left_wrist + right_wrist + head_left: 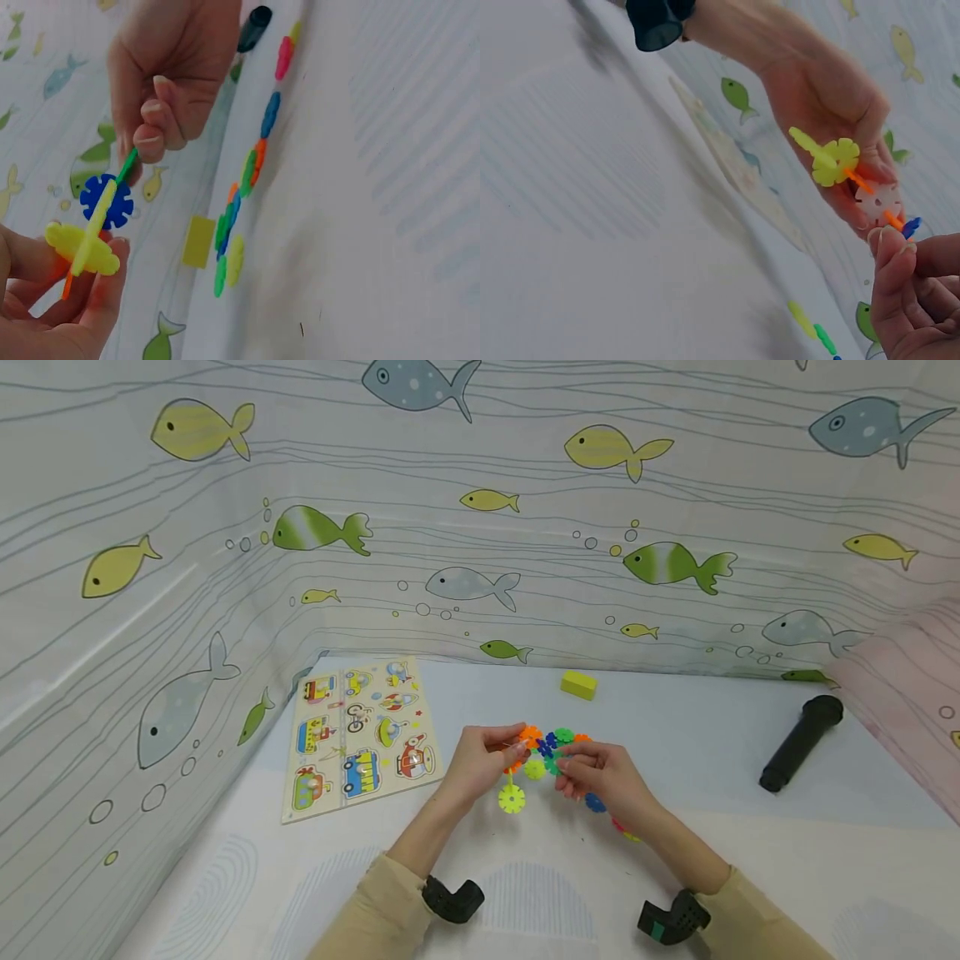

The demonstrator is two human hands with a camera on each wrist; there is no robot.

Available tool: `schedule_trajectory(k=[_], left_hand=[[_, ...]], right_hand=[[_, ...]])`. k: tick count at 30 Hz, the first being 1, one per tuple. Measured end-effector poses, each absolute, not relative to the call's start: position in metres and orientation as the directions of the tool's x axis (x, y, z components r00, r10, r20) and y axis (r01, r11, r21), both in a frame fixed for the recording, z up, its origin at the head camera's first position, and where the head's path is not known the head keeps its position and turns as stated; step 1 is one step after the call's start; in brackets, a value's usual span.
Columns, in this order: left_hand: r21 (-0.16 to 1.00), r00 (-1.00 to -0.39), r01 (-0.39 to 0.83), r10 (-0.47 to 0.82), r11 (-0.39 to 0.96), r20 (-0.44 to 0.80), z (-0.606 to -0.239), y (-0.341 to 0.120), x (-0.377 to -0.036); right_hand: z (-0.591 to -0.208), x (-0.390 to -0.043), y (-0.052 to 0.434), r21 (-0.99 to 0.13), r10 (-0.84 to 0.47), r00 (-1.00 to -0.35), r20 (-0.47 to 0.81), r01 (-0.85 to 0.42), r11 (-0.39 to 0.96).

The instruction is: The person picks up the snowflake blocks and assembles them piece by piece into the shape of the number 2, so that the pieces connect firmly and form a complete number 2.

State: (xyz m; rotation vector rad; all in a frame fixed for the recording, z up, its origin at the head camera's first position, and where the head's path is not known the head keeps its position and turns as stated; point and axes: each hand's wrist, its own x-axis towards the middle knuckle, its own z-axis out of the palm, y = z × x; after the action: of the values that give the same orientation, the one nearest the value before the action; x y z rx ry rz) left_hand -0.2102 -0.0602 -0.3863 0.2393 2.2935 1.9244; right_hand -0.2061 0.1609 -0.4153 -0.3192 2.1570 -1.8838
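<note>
Both hands up over the pale mat [787,877], working on one little chain of slotted plastic snowflake discs [534,758]. Left hand [480,764] curled around the chain's near end: thumb and fingertips pinching an orange disc, with two yellow flower-shaped discs [88,238] clipped crosswise just past the fingers. From the head view one of those yellows hangs down below the hand, off the mat. Right hand [600,772] pinching the other end, fingers bent tight onto a thin green disc [127,166] seen edge-on, with a blue gear-edged disc [106,201] slotted on between the green and the yellows. So the chain is held in the air between the two hands, gripped at both ends.

Loose pile of the same discs [240,217] lying on the mat right behind and beside the hands: green, blue, orange, pink, yellow, strung out in a rough line. Small yellow rectangular block [579,684] further back, near the fish-print curtain wall [480,527]. Wooden peg puzzle board with cartoon vehicles [358,735] flat on the mat off to the left. Black cylindrical handle-looking thing [801,742] lying well off to the right. Beige sleeves on both arms, black wrist cameras strapped on.
</note>
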Motion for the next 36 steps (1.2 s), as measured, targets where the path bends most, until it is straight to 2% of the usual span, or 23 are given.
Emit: schedule_trajectory(k=[20, 25, 30, 36], left_hand=[[0.985, -0.954, 0.041, 0.300, 0.171, -0.012, -0.3836, -0.0595, -0.2096], [0.984, -0.946, 0.050, 0.325, 0.170, -0.008, -0.3843, -0.0610, -0.2107], [0.982, -0.942, 0.062, 0.335, 0.176, -0.001, -0.3831, -0.0624, -0.2100], [0.973, -0.948, 0.100, 0.318, 0.206, 0.030, -0.3843, -0.0630, -0.2110]], right_hand=[[-0.4148, -0.2075, 0.1588, -0.987, -0.392, -0.911, -0.127, 0.077, 0.140], [-0.4154, -0.2071, 0.1596, -0.982, -0.421, -0.900, -0.114, 0.038, 0.186], [-0.4158, -0.2065, 0.1606, -0.972, -0.386, -0.915, -0.115, 0.025, 0.232], [-0.4154, -0.2068, 0.1621, -0.986, -0.384, -0.915, -0.124, 0.069, 0.154]])
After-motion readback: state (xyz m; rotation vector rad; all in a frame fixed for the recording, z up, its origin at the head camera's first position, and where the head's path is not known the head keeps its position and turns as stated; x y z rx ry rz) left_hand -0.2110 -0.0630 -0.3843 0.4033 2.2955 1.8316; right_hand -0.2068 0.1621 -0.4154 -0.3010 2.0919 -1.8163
